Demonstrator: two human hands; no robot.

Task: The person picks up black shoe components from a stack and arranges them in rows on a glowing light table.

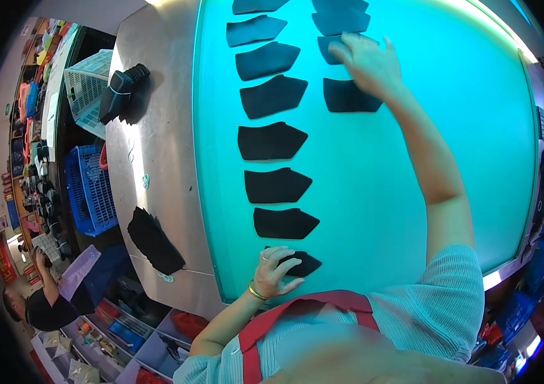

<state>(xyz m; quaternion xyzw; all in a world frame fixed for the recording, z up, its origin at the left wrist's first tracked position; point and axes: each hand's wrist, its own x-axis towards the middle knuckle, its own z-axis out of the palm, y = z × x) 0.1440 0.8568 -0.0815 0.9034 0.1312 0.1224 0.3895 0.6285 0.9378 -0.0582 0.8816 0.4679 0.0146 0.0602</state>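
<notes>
My left hand (274, 274) rests on the nearest flat black cut piece (305, 263), fingers apart and lightly bent, covering its left part. Farther off, my right hand (371, 64) is stretched over another black cut piece (328, 50) in the right column. Its fingers are spread and a little blurred; whether they press on the piece is hard to make out. Just below that hand lies one more black cut piece (346, 95). Along the left column, several matching pieces with pointed right ends, such as this black cut piece (278, 186), lie spaced apart on the glowing turquoise table (374, 211).
Left of the lit surface runs a metal worktop (173, 153). On it are a stack of black pieces (155, 242) and a dark bundle (118, 93). A blue crate (91, 192) and a white crate (89, 86) stand beyond its edge. Another person (48, 294) is at lower left.
</notes>
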